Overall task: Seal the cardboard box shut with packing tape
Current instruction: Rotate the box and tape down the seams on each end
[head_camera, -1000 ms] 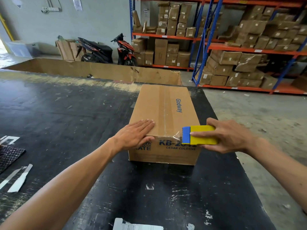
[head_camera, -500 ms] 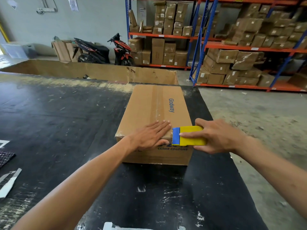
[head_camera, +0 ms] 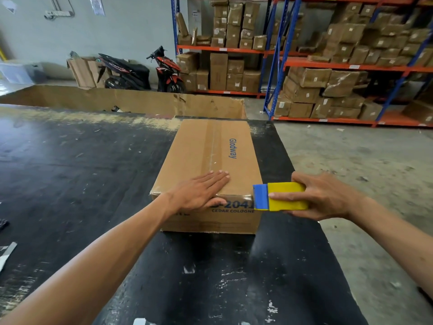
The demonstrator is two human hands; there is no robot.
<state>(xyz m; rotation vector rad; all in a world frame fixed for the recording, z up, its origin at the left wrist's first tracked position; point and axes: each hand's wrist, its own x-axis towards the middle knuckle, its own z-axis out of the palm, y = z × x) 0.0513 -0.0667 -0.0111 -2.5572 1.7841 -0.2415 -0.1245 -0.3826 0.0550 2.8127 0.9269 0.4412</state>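
Observation:
A closed brown cardboard box (head_camera: 206,148) printed "Glodway" lies on the black table (head_camera: 82,184), with clear tape running along its top seam and across the near top edge. My left hand (head_camera: 201,191) lies flat on the box's near top edge, fingers together, thumb over the front face. My right hand (head_camera: 325,195) grips a yellow and blue tape dispenser (head_camera: 278,197) at the box's near right corner. The blue end touches that corner.
A long low cardboard wall (head_camera: 117,99) stands behind the table. Two parked scooters (head_camera: 145,71) and shelving racks (head_camera: 351,64) full of boxes fill the background. Paper scraps (head_camera: 7,252) lie at the table's left edge. Bare concrete floor (head_camera: 363,160) is to the right.
The dispenser has travelled right along the box's near edge, from the middle seam to the right corner. My left hand slid right along the top edge, pressing the tape.

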